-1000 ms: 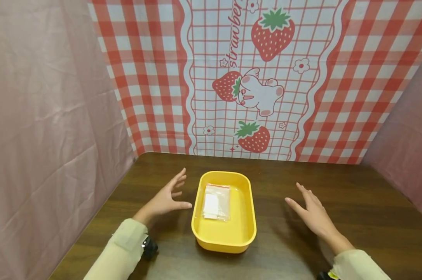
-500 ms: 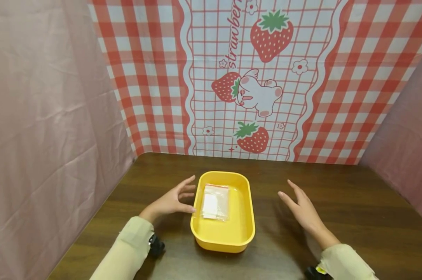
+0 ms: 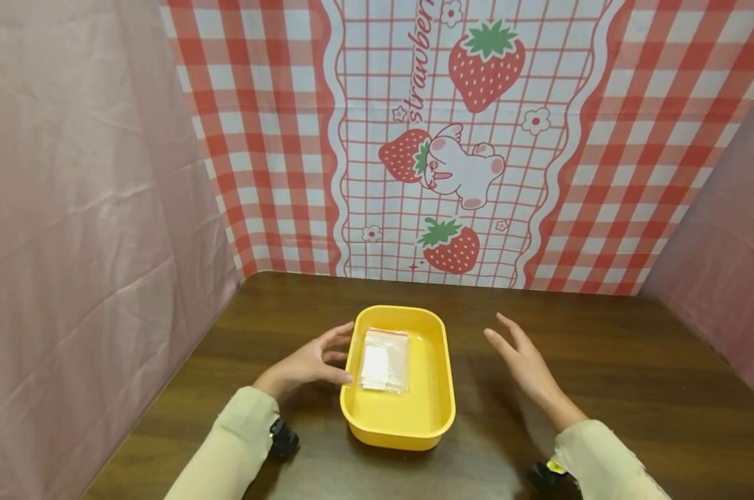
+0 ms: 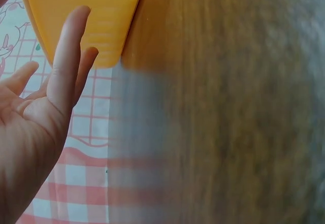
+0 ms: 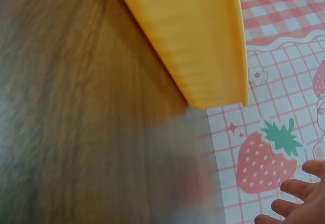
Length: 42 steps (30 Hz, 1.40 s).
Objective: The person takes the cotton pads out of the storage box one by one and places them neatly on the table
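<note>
A yellow rectangular tub [image 3: 398,442] with rounded corners stands on the dark wooden table. Inside it, toward the left, lies a clear zip bag [image 3: 386,361] with a red strip along its top and something white and flat in it. My left hand [image 3: 311,362] is at the tub's left rim, thumb and fingertips right beside the wall, fingers spread and relaxed. Off to the tub's right, my right hand [image 3: 530,368] hovers apart from it with fingers extended and nothing held. Both hands also show in their wrist views, each near the tub's outer wall.
The wooden table [image 3: 633,368] extends on both sides of the tub. Behind it hangs a red-and-white checked cloth [image 3: 277,139] with strawberry prints. Pink curtains [image 3: 96,243] close off the left and right sides. Dark wrist devices [image 3: 283,439] sit under the sleeves.
Both hands have moved inward toward the tub; the left has come up to its rim, while the right remains some way off. The tub and bag stay in place.
</note>
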Each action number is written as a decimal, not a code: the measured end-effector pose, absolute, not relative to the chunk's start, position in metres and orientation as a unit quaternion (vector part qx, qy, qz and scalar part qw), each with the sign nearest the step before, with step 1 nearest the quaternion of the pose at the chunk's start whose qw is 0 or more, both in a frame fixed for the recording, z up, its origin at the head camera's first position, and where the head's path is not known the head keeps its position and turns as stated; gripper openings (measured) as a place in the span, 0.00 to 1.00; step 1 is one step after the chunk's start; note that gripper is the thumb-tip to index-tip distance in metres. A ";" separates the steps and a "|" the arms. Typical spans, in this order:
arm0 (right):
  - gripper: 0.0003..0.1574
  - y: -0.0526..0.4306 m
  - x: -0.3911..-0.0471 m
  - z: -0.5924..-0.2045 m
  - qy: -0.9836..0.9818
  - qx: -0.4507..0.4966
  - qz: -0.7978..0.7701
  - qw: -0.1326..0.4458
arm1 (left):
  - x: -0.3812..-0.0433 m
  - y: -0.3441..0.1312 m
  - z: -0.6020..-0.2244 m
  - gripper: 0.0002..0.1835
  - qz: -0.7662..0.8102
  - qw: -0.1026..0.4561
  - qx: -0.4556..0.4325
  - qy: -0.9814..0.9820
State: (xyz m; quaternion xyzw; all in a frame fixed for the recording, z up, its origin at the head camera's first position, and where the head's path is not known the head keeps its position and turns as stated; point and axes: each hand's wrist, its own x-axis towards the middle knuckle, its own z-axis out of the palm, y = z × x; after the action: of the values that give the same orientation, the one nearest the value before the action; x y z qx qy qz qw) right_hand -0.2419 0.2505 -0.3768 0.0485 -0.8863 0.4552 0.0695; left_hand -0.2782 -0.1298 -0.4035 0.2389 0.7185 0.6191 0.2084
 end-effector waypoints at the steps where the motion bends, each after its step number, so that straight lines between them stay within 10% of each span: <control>1: 0.46 0.249 -0.243 -0.376 -0.884 0.050 0.460 0.067 | -0.278 -0.129 -0.403 0.51 0.618 0.210 0.238 0.719; 42: 0.43 0.180 -0.293 -0.346 -0.773 0.008 0.634 -0.004 | -0.277 -0.127 -0.404 0.47 0.627 0.230 0.225 0.709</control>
State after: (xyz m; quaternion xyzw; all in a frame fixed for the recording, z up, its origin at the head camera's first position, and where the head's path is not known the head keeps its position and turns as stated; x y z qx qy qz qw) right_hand -0.2926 0.1801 -0.3458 0.0077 -0.7731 0.6342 -0.0038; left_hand -0.2774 -0.1272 -0.4044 0.2253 0.7093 0.6271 0.2300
